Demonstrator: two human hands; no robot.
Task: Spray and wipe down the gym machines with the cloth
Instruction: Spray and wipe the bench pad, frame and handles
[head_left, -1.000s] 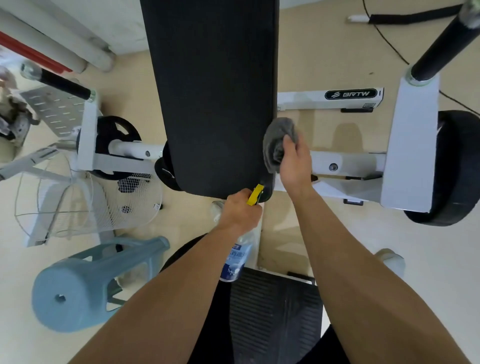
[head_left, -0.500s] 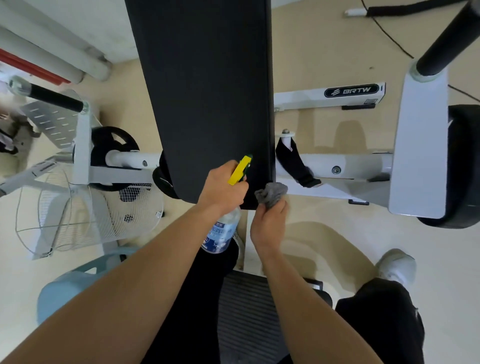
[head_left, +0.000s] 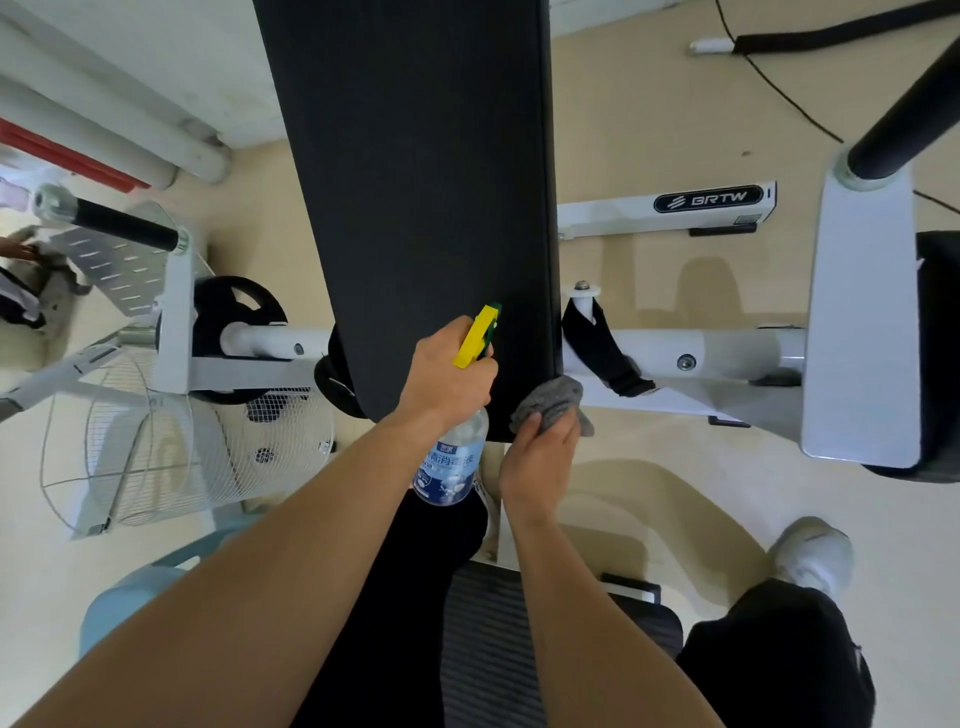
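My left hand (head_left: 447, 374) is closed round the neck of the bottle (head_left: 449, 470), just under its yellow trigger (head_left: 475, 338), which points up along the pad (head_left: 426, 182). The bottle's clear body hangs below my fist, blue label toward me, over the pad's near end. Whether the nozzle touches the black surface or sits just off it I cannot tell from this angle.

My right hand (head_left: 540, 462) grips the cloth (head_left: 553, 402) — grey, bunched into a wad — and holds it against the pad's near right corner. The bottle's body hangs just left of this hand.

The pad runs long and black away from me, up the middle of the view. Under it the white frame (head_left: 727, 353) crosses from left to right. A black strap (head_left: 592, 343) hangs over the frame just right of the pad, near the cloth. Further right a broad white upright (head_left: 862, 322) carries a black handle (head_left: 909, 114). On the left a black plate (head_left: 218, 301) sits on the frame, with a wire fan (head_left: 208, 441) just below it and a blue stool (head_left: 119, 597) nearer me. Below my arms is a ribbed footplate (head_left: 483, 649) — my white shoe (head_left: 813, 556) stands on the floor (head_left: 675, 493) to its right.
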